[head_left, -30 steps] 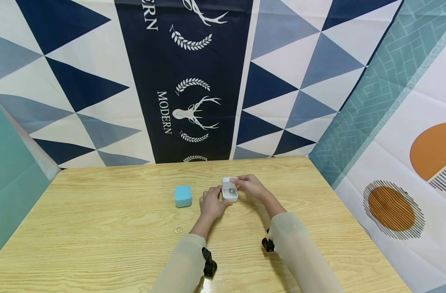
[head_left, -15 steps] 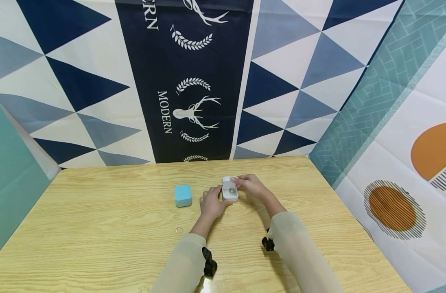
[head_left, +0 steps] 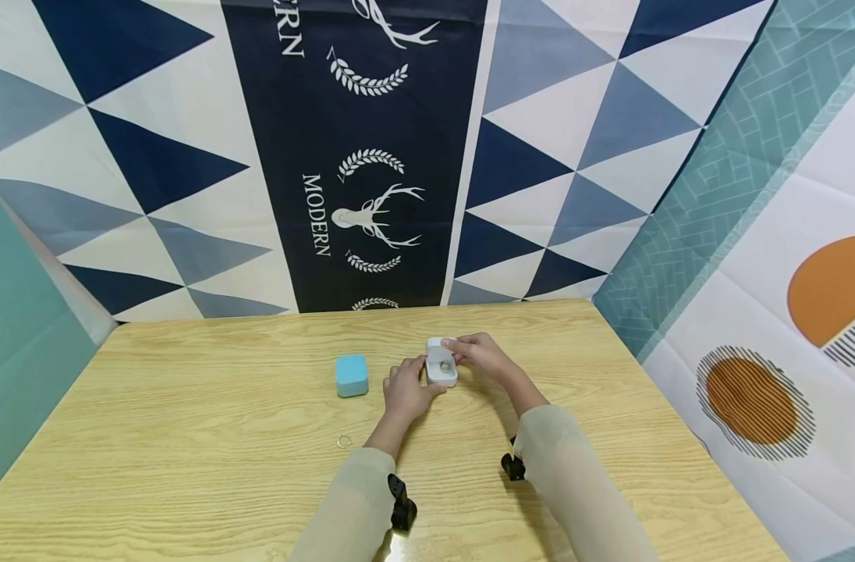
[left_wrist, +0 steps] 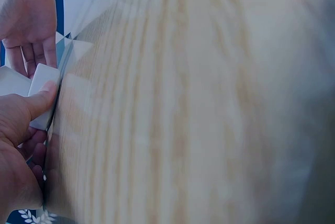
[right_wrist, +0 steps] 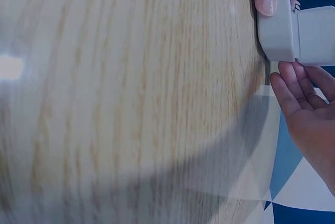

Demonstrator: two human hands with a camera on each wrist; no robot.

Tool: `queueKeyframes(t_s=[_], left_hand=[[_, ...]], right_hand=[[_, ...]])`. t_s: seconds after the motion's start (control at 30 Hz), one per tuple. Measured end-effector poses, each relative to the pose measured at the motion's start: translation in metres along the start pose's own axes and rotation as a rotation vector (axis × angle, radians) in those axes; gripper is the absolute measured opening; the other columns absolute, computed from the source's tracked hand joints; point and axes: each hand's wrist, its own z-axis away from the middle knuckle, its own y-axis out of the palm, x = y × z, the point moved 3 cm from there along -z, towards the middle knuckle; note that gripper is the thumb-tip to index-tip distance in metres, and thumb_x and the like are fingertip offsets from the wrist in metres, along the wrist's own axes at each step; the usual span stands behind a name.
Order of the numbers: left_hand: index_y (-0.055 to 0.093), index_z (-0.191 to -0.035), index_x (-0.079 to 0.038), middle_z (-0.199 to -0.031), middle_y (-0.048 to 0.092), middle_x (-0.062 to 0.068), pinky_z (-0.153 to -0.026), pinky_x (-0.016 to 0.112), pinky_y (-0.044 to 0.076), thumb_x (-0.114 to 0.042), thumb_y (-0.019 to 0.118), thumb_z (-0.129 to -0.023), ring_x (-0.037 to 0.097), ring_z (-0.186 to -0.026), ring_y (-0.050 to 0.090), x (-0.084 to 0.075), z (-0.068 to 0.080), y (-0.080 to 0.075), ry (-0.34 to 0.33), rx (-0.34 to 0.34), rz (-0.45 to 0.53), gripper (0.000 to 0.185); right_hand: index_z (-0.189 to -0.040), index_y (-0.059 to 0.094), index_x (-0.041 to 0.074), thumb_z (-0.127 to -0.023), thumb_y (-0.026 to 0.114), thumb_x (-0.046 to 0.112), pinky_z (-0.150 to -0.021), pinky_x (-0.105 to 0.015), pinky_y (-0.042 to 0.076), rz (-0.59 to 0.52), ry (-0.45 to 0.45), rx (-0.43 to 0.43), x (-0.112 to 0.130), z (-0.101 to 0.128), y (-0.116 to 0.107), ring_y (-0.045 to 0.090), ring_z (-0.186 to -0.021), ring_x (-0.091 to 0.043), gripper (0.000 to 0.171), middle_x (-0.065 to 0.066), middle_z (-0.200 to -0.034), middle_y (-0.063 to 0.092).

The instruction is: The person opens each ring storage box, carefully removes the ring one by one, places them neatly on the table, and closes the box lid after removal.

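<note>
Patterned cloth panels enclose a wooden table (head_left: 189,390) on three sides. Near the table's middle we hold a small white box (head_left: 441,365) standing open, with a ring (head_left: 445,364) seated inside it.

Left hand (head_left: 405,388): thumb pressed against the near-left side of the box base, the other fingers curled beneath; the left wrist view confirms this grip. Right hand (head_left: 478,353): fingertips resting on the raised lid at the far-right side. The right wrist view shows these fingers nearly straight, laid against the lid rather than wrapped round it.

Left of the grip, just beside our left hand, stands a closed light-blue box (head_left: 351,375). Nearer to us and further left, a second loose ring (head_left: 342,442) lies flat on the table.

Hazards, in our judgement:
- The lid is only touched, not clamped. It may snap shut or slip if pressure is uneven.
- The base is held mainly by one thumb. A sideways push may tip it and shed the seated ring.
- The loose ring is small and could be swept off by a sleeve.
</note>
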Motion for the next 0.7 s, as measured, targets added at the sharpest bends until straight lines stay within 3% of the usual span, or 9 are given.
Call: queueKeyframes(t_s=[0.13,0.3,0.7], left_hand=[[0.054,-0.132,-0.011,-0.130,0.056,0.010,-0.084,0.041,0.035,-0.036,0.075,-0.076,0.029,-0.106,0.049,0.000,0.000,0.000,0.001,-0.002,0.007,0.065],[0.053,-0.132,-0.011,-0.130,0.056,0.010,-0.084,0.041,0.034,-0.037,0.075,-0.076,0.029,-0.106,0.049,0.000,0.000,-0.001,0.002,0.000,0.004,0.065],[0.054,-0.131,-0.011,-0.129,0.057,0.011,-0.083,0.041,0.034,-0.035,0.075,-0.076,0.029,-0.105,0.049,-0.002,0.003,-0.002,0.001,-0.002,0.007,0.064]], right_hand=[[-0.123,0.055,-0.010,-0.094,0.053,0.037,-0.101,-0.045,0.042,-0.022,0.003,0.011,0.000,0.001,0.000,0.059,-0.101,-0.028,0.055,-0.021,-0.111,0.062],[-0.122,0.054,-0.013,-0.096,0.052,0.030,-0.102,-0.047,0.040,-0.028,0.011,0.019,0.021,0.017,0.001,0.055,-0.106,-0.036,0.050,-0.025,-0.113,0.060],[-0.119,0.056,-0.012,-0.095,0.053,0.030,-0.101,-0.047,0.041,-0.024,0.004,0.002,0.028,0.024,0.002,0.056,-0.104,-0.036,0.049,-0.023,-0.107,0.061]])
